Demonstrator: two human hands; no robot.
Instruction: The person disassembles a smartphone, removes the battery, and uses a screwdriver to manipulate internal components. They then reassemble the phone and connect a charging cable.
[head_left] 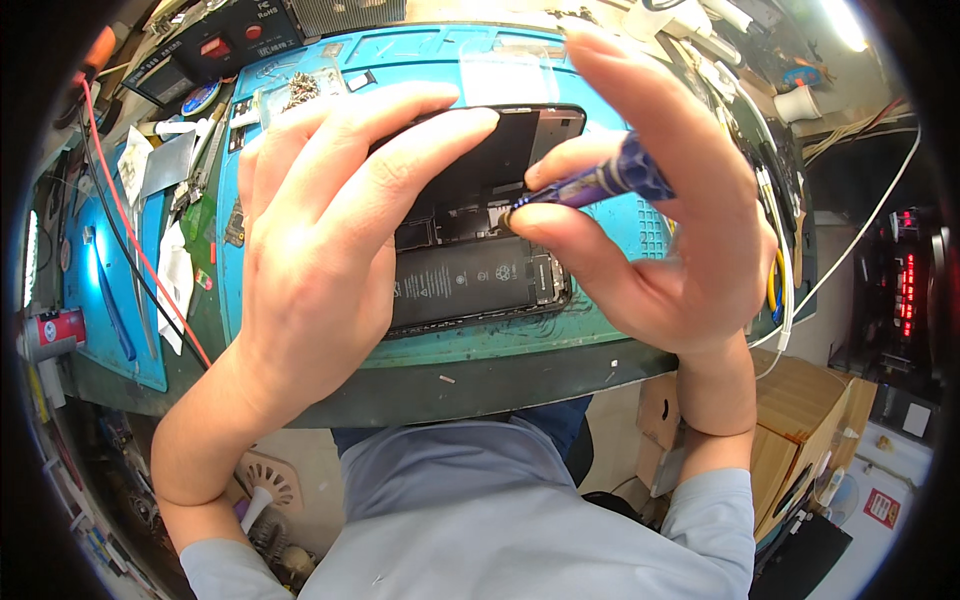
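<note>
Pinching a blue screwdriver [600, 182], tip leftward, the right hand [685, 260] sits just right of the opened phone [465, 280], its long axis left-to-right; the left hand [320, 235], fingers bent, grip unclear, overlaps the raised screen [515, 145].

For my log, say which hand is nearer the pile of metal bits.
Left. The left hand is just this side of the pile; the right hand is well to its right.
</note>
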